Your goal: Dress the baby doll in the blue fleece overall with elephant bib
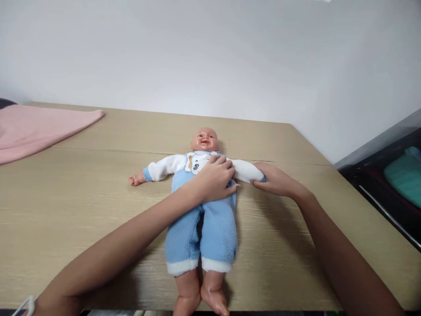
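A baby doll [204,140] lies on its back on the wooden table, head toward the wall, feet toward me. It wears a fleecy blue and white romper [219,230] with an animal face on the chest. Across the chest reaches my left hand [217,177], its fingers curled over the romper at the shoulder and side, thumb apart. My right hand [271,179] is closed around the cuff end of the white sleeve [245,170] on the right, and the doll's hand there is hidden. The doll's other arm [158,170] stretches out to the left, its small fist showing.
A pink cloth [42,127] lies on the table [82,210] at the far left. Behind the table rises a pale wall [197,57]. Past the right edge is a dark object with something teal [406,175] on it.
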The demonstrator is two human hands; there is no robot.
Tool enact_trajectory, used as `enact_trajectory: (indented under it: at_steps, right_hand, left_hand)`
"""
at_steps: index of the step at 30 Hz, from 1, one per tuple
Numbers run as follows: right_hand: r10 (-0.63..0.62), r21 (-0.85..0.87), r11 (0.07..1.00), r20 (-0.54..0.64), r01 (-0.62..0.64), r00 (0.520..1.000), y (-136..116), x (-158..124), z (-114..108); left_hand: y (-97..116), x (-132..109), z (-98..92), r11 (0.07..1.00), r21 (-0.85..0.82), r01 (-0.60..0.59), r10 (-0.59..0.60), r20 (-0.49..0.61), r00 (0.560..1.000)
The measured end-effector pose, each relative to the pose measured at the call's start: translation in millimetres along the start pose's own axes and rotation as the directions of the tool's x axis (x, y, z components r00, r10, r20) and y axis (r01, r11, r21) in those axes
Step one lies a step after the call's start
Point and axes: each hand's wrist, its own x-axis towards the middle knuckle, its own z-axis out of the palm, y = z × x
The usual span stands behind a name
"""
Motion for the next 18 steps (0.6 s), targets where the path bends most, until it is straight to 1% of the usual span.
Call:
enact_trajectory:
  at_steps: [4,6,7,9,11,12,13,15,18]
  right_hand:
    - [-0.012,0.042,0.999,-0.011,0.012,1.000,5.3,-1.6,3.6]
    - [-0.026,0.063,0.998,-0.013,0.027,1.000,8.2,-2.2,4.2]
    - [-0.027,0.075,0.997,-0.012,0.028,1.000,9.7,-2.5,4.2]
    - [-0.017,0.111,0.994,-0.006,0.017,1.000,13.4,-3.4,4.2]
    - [0.013,0.170,0.985,-0.011,-0.011,1.000,18.5,-4.8,5.0]
    - [0.035,0.207,0.978,-0.019,-0.030,0.999,21.7,-5.7,6.1]
    - [0.064,0.249,0.967,-0.032,-0.054,0.997,25.2,-6.5,7.8]
    - [0.135,0.346,0.932,-0.057,-0.107,0.989,32.9,-7.6,12.4]
    - [0.221,0.513,0.846,-0.088,-0.146,0.971,42.9,-7.5,20.2]
  left_hand:
    - [4.5,12.6,-0.8,1.000,0.003,0.017,-0.018,0.148,0.989]
    - [4.6,20.2,3.6,0.999,-0.035,0.028,-0.021,0.187,0.982]
    - [3.5,23.7,7.1,0.997,-0.071,0.042,-0.029,0.186,0.982]
    - [-1.7,29.1,15.1,0.976,-0.186,0.111,-0.087,0.135,0.987]
    - [-10.0,31.3,22.0,0.934,-0.307,0.182,-0.178,0.039,0.983]
    - [-14.5,31.0,24.1,0.917,-0.350,0.193,-0.212,-0.017,0.977]
    - [-18.7,29.5,25.1,0.909,-0.371,0.189,-0.232,-0.075,0.970]
    - [-24.6,23.7,23.8,0.923,-0.353,0.154,-0.231,-0.186,0.955]
    - [-26.6,11.6,18.2,0.948,-0.298,0.115,-0.203,-0.287,0.936]
